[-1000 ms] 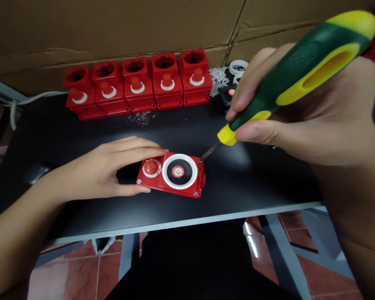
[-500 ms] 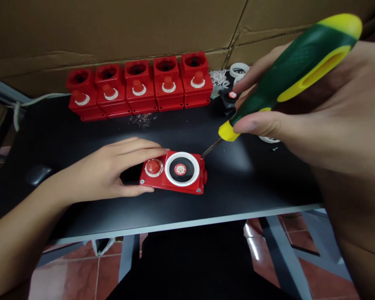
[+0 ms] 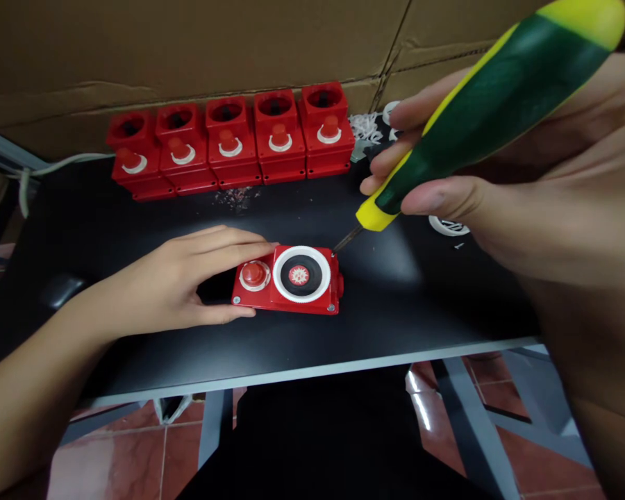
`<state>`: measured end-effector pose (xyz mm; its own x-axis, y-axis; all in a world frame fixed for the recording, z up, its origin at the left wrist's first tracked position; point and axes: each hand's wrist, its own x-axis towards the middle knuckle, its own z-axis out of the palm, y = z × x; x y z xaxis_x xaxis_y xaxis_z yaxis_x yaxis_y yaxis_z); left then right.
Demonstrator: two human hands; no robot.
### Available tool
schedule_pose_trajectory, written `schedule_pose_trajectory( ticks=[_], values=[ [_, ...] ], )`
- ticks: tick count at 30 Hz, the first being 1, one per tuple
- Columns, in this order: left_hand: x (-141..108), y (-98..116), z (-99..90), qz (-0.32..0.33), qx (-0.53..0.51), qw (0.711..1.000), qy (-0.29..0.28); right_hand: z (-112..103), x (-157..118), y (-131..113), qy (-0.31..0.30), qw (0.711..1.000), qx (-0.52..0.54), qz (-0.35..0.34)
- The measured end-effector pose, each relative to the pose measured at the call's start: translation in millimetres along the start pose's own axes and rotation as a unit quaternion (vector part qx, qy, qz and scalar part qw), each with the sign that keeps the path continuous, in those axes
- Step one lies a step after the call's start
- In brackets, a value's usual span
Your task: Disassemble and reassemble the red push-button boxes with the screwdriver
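Note:
A small red box point(image 3: 287, 280) with a red push button and a white-ringed black dial lies flat on the black table point(image 3: 396, 292). My left hand point(image 3: 182, 281) grips its left end, thumb at the near side and fingers along the far side. My right hand point(image 3: 526, 187) holds a green and yellow screwdriver point(image 3: 479, 104). The metal tip rests on the box's far right corner.
Several red boxes point(image 3: 229, 142) stand in a row at the back of the table, against a cardboard wall. White rings point(image 3: 448, 226) and small parts lie at the back right. A white cable point(image 3: 57, 167) runs at the far left. The table's front edge is close below.
The red box has turned slightly under my left hand, its right end swinging away from me. My right hand has rolled the screwdriver handle, with the tip staying on the far right corner.

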<state>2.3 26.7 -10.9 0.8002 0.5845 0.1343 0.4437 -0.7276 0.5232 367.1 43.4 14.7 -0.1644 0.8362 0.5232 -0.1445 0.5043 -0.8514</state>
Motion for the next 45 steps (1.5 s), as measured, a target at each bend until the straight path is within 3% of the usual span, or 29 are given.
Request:
schedule_pose_trajectory(
  ticks=[6, 14, 21, 28, 33, 37, 42, 45],
  values=[
    [1, 3, -0.2, -0.004, -0.007, 1.0, -0.001, -8, -5, 0, -0.108, 0.992, 0.054, 0.037],
    [-1, -2, 1.0, 0.009, 0.009, 1.0, -0.006, -13, 1, -6, -0.029, 0.999, -0.016, -0.001],
    [0, -1, -0.7, 0.003, 0.008, 1.0, -0.009, -5, 14, 1, -0.07, 0.995, 0.004, 0.064],
    [0, 0, -0.5, -0.005, -0.004, 1.0, -0.005, 0, 7, -5, -0.057, 0.997, 0.004, 0.052],
    [1, -1, 0.1, -0.003, -0.004, 1.0, -0.005, -2, -1, -9, -0.04, 0.999, 0.019, 0.006],
    [1, 0, -1.0, -0.008, -0.003, 1.0, -0.004, -8, 1, -8, -0.054, 0.998, -0.007, 0.01],
    [1, 1, -0.9, -0.002, -0.002, 1.0, -0.006, -22, 0, -6, -0.136, 0.99, -0.022, -0.025],
    [2, 1, 0.7, 0.003, -0.006, 1.0, 0.0, -22, -5, -9, -0.097, 0.994, -0.041, 0.001]
  ],
)
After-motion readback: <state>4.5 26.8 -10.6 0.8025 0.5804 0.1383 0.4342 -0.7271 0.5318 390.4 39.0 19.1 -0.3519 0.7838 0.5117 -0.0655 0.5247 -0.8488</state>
